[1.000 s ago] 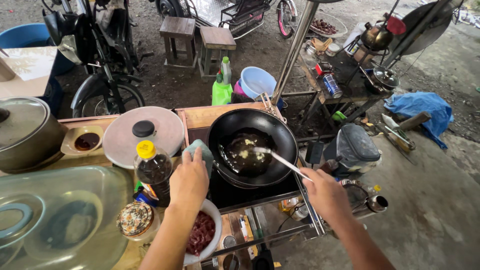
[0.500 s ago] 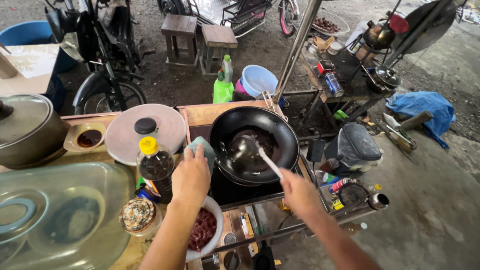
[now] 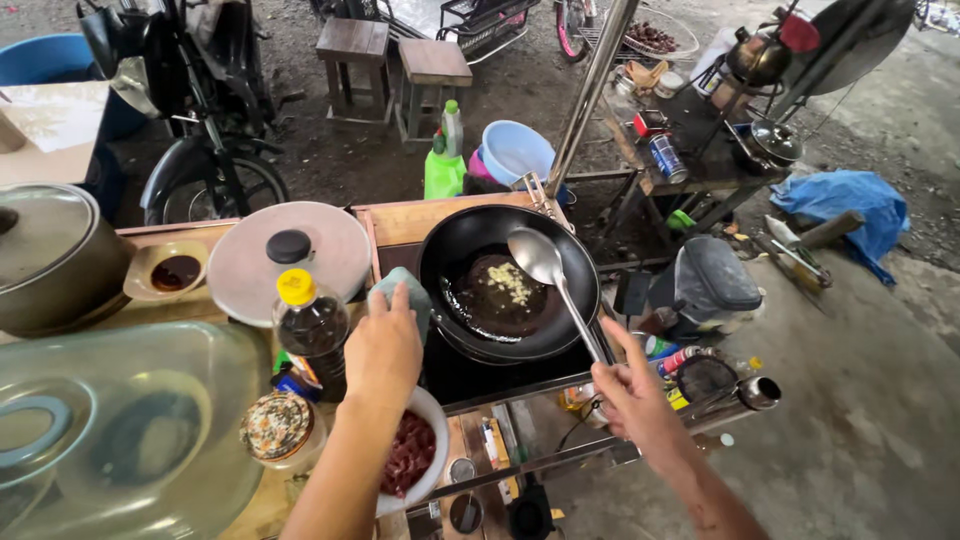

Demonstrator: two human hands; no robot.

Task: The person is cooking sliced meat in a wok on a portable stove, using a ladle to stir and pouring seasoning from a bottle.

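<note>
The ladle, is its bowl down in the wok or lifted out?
Lifted out: the ladle bowl hangs above the wok rim, clear of the oil and chopped bits.

Soft, even daylight, faint shadows, sharp focus at centre, wide-angle bending and stretching at the edges

Outdoor street kitchen, wok [image 3: 505,285], motorbike [image 3: 195,110], stools [image 3: 395,60]

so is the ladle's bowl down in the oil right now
No, the ladle is lifted, its bowl above the wok near the far rim, clear of the oil and chopped bits, held by the right hand.
</note>
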